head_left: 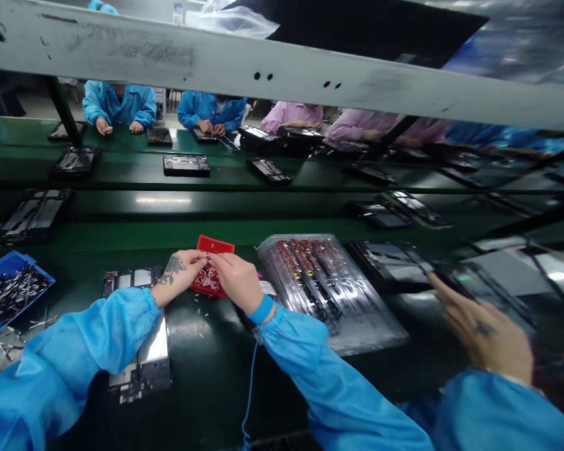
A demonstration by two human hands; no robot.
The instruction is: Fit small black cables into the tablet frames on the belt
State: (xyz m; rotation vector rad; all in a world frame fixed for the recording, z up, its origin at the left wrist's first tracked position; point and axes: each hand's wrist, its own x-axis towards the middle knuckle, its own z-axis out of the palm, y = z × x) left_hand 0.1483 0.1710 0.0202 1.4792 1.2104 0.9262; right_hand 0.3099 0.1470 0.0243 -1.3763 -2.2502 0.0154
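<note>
- Hands together: left hand and right hand pinching tiny piece above red packet
- Tablet frame left of packet
- Plastic tray of parts right of packet

Free passage over dark green conveyor belt below left hand and right hand (only tiny white bits lying there). Clear plastic tray of red-and-black parts blocks rightward; black tablet frame and blue plastic bin crowd leftward. Grey metal beam bars forward reach.
</note>
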